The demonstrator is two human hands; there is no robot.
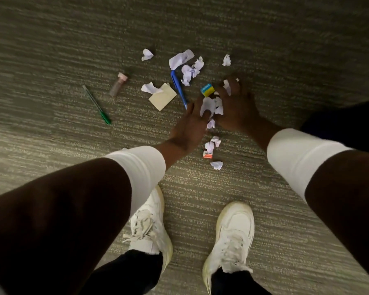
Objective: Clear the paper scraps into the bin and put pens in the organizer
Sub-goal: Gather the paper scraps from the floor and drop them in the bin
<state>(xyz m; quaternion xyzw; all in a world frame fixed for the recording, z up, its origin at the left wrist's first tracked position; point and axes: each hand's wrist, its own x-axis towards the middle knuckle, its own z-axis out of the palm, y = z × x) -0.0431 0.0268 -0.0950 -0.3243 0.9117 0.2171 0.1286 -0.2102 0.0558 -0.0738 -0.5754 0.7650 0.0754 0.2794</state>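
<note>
Both hands on the carpet (51,50): left hand (190,126) and right hand (237,107) curl around crumpled paper scraps (211,106); blue pen (178,88), sticky note (162,96) and eraser (207,89) crowd alongside; green pen (96,104) lies well apart.

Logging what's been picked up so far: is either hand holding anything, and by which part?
Both hands hold crumpled paper scraps. The left hand and right hand press a bunch between them; the right fingers also pinch a scrap.
</note>
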